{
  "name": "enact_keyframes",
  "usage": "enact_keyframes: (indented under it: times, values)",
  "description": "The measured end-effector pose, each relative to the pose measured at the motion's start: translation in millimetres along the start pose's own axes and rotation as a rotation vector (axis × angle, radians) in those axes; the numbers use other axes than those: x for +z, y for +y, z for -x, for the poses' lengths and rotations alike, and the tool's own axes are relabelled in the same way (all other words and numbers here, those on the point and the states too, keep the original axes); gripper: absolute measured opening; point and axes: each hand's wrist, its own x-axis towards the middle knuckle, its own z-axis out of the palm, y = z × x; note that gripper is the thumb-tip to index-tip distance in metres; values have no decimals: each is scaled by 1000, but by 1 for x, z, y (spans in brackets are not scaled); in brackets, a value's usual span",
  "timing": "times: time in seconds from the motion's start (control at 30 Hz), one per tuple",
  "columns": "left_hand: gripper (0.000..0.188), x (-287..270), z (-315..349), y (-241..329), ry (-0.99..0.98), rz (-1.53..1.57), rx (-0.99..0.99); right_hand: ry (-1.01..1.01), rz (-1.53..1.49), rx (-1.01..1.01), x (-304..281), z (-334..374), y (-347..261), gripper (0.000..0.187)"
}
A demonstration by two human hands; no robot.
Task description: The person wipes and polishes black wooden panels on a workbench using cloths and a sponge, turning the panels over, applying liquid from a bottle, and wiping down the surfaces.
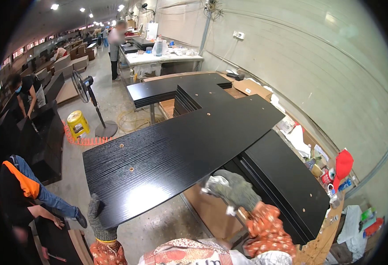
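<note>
A long black wood-grain panel (pixel 176 154) lies tilted across a stack of other black panels, its near left end jutting toward me. My left hand (pixel 100 220), in a grey knit glove, grips its near left corner, thumb on the top face and fingers hidden beneath. My right hand (pixel 236 190), gloved alike, is closed round a crumpled whitish wad (pixel 217 183) at the panel's near long edge. Whether the wad is cloth or paper, I cannot make out. Small round holes dot the panel's face. More black panels (pixel 287 176) are stacked right of my right hand.
A standing fan (pixel 88 95) and a yellow stool (pixel 77 123) with an orange coiled hose (pixel 85 140) stand left. Red cloth (pixel 344 165) and clutter line the right wall. Co-workers bend over boards at left (pixel 26 95) and lower left (pixel 24 185). A cluttered worktable (pixel 167 58) stands behind.
</note>
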Motion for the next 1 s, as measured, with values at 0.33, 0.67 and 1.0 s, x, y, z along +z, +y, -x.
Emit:
enact_keyframes:
  times: [0.33, 0.67, 1.0]
  values:
    - [22, -79, -31, 6, 319, -289, 135, 221, 800, -1075, 34, -85, -30, 48]
    - [15, -136, -74, 32, 191, -476, 132, 597, 796, 300, -242, -171, 172, 41]
    - [9, -166, -131, 47, 287, -446, 160, 195, 673, -1136, -37, -229, -42, 39]
